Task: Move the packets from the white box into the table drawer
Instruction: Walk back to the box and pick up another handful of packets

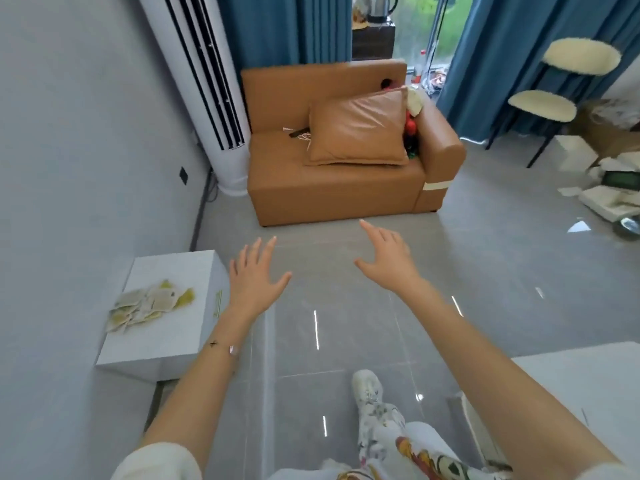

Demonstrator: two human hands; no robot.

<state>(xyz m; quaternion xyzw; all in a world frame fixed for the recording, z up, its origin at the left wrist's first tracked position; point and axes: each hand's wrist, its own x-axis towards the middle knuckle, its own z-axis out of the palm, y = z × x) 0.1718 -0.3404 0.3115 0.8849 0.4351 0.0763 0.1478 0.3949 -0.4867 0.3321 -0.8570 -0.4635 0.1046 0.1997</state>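
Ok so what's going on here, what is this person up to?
A person stands with both arms stretched forward over the tiled floor. The left hand and the right hand are open and hold nothing. The packets lie in a loose pile on the white box by the wall, beside the left hand, untouched. No drawer is clearly in view.

white box (166, 344) | pale green-yellow packets (149, 308) | my floral-print pants (384, 431) | tan sofa (332, 188) | blue curtains (277, 29) | grey floor tiles (485, 271)
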